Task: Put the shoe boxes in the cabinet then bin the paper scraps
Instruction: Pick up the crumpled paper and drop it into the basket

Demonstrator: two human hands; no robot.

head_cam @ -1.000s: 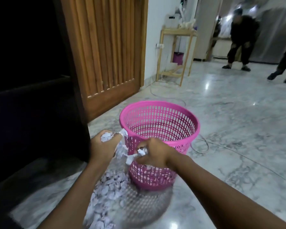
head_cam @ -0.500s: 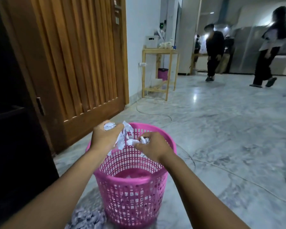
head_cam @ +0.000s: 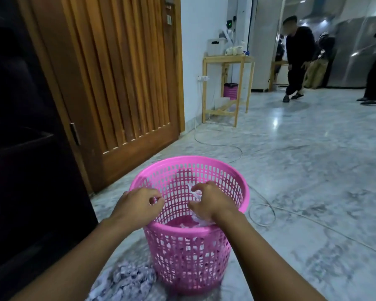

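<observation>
A pink perforated plastic bin [head_cam: 230,170] stands on the marble floor just in front of me. My left hand [head_cam: 138,206] hovers at the bin's left rim, fingers curled in, with no paper visible in it. My right hand [head_cam: 211,203] is over the bin's mouth, its fingers closed around white paper scraps [head_cam: 193,191], and more scraps drop beneath its palm. A few scraps lie on the bin's bottom [head_cam: 183,224]. A heap of torn scraps [head_cam: 126,279] lies on the floor at the bin's lower left. No shoe box is in view.
A dark cabinet [head_cam: 20,159] fills the left, beside a slatted wooden door [head_cam: 128,72]. White cables [head_cam: 262,213] loop over the floor to the right of the bin. A wooden side table [head_cam: 228,60] stands at the wall. Two people [head_cam: 297,57] move at the back right.
Both hands have dropped from above the bin to its rim and mouth. The wad of scraps held between them is gone from the left hand; only the right still shows paper.
</observation>
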